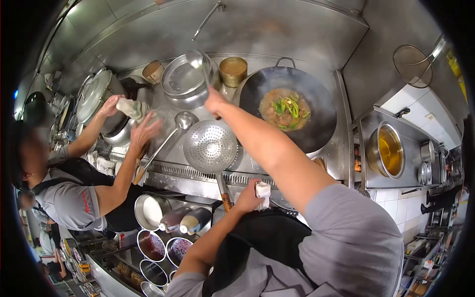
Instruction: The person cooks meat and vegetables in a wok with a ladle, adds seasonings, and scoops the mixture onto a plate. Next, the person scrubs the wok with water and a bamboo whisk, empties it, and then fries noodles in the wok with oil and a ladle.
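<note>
My right hand (215, 101) is closed around the handle of a metal ladle (195, 59), whose bowl is over a lidded steel pot (188, 79). Near the stove's front edge, my left hand (249, 197) grips a folded white cloth (262, 194). Just left of that hand lies the wooden handle of a perforated strainer (210, 146), which rests on the metal stovetop. To the right of my right forearm, a black wok (316, 99) holds browned food with green leafy pieces (291, 110).
A co-worker (74, 198) at the left holds a cloth (132, 109) in both hands. Another ladle (186, 120) lies beside the strainer. Sauce bottles (195, 221) and round containers (151, 244) are at the lower left; a bowl of yellow liquid (390, 150) stands at the right.
</note>
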Demonstrator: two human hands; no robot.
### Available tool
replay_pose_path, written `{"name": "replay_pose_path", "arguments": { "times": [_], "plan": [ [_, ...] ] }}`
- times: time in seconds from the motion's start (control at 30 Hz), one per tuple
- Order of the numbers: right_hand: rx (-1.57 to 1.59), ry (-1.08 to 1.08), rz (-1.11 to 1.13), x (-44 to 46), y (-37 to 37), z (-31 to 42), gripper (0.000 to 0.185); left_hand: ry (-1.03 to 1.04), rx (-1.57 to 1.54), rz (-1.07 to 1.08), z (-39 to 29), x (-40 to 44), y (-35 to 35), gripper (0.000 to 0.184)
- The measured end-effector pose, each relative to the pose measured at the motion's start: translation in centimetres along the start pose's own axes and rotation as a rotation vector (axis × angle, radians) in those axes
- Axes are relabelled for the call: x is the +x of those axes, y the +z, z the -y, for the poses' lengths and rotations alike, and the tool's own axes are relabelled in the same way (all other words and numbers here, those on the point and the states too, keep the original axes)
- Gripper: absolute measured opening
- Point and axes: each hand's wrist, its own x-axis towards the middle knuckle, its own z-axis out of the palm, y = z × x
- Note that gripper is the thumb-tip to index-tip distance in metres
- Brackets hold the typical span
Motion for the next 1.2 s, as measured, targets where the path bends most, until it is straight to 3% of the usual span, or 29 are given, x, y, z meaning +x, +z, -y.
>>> {"name": "replay_pose_path", "arguments": {
  "times": [0.03,0.07,0.13,0.17,0.23,0.33,0.4,0.47,0.53,0.6,0.67,0.7,0.73,0.83,0.93,1.03,1.13,1.2],
  "plan": [
    [0.078,0.06,-0.002,1.2,1.5,1.4,0.052,-0.044,-0.051,0.03,-3.3,-1.7,-2.3,0.064],
    [0.343,0.14,0.128,3.2,2.7,2.2,0.041,-0.087,-0.1,0.059,-4.6,-2.6,-4.1,0.064],
    [0.869,0.289,0.382,7.3,3.5,3.2,0.021,0.021,-0.299,0.079,-3.8,-4.9,-6.3,0.064],
    [1.094,0.354,0.381,7.0,2.8,4.2,0.012,-0.016,-0.402,0.045,-5.2,-6.3,-7.8,0.061],
    [1.549,0.482,0.364,4.7,0.4,7.8,0.015,-0.054,-0.709,-0.026,-5.7,-8.4,-10.0,0.062],
    [1.842,0.443,0.347,2.6,-2.7,8.6,0.013,-0.051,-1.012,-0.219,-5.7,-11.0,-13.0,0.072],
    [2.164,0.383,0.641,0.9,-7.6,5.8,0.017,0.043,-1.1,-0.273,-5.2,-11.7,-14.4,0.078],
    [2.256,0.191,0.698,-1.5,-13.3,1.2,0.013,0.153,-1.221,-0.248,-5.3,-11.2,-15.0,0.077],
    [1.502,-0.168,0.106,-5.6,-16.1,-1.9,0.026,0.077,-1.325,-0.058,-3.6,-9.4,-13.4,0.07],
    [0.771,-0.058,-0.349,-9.4,-17.4,-4.9,0.056,-0.176,-1.293,0.308,0.2,-8.1,-11.0,0.054],
    [0.319,-0.005,-0.607,-11.6,-22.0,-11.0,0.086,-0.321,-0.949,0.017,-4.0,-8.2,-5.2,0.038],
    [0.392,0.045,-0.515,-15.4,-26.0,-11.5,0.085,-0.363,-1.018,0.142,-4.4,-8.0,-3.8,0.034],
    [0.465,0.095,-0.42,-19.9,-29.4,-11.5,0.085,-0.341,-1.015,0.095,-4.9,-7.7,-2.9,0.033],
    [0.288,0.069,-0.455,-29.1,-34.8,-17.4,0.085,-0.256,-0.971,-0.038,-5.8,-6.6,-1.2,0.033],
    [0.243,-0.013,-0.535,-38.2,-33.2,-22.1,0.075,-0.103,-0.966,-0.082,-6.4,-6.7,-2.1,0.037],
    [0.322,0.197,-0.506,-40.3,-35.0,-27.4,0.075,-0.024,-1.02,-0.305,-5.3,-8.5,-2.2,0.044],
    [0.421,0.229,-0.452,-41.5,-36.8,-27.4,0.066,-0.039,-0.9,-0.617,-6.1,-13.2,-3.6,0.04],
    [0.359,0.114,-0.392,-43.7,-34.8,-25.8,0.066,0.002,-0.893,-0.775,-5.3,-17.7,-5.3,0.038]
  ]
}}
